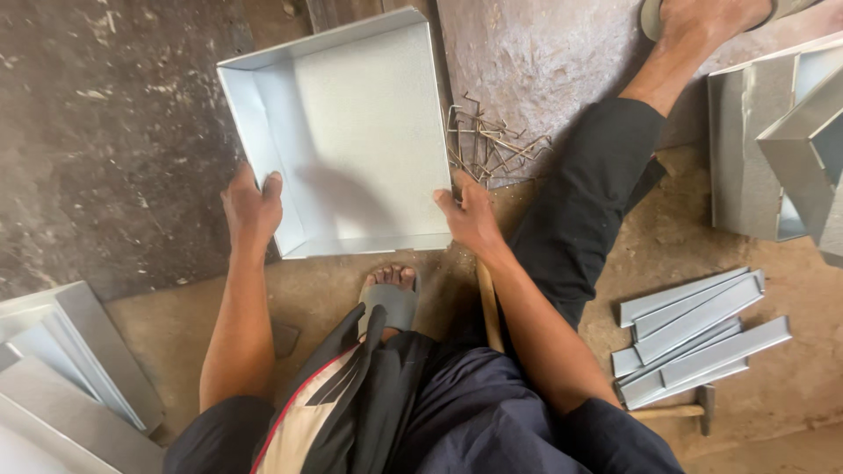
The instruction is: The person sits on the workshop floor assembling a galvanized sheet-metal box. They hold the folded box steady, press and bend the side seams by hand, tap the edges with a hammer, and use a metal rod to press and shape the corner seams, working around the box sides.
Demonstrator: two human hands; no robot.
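A shallow grey metal tray (360, 132) lies open side up on the floor (105, 132). The left hand (252, 209) grips its near-left corner, the right hand (470, 219) its near-right corner. Bent wire pieces (483, 145) lie just right; folded metal strips (694, 338) well apart.

Matt grey sheet-metal tray (351, 132), rough stained concrete floor (105, 132), thin wire pieces (487, 145), possibly rusty
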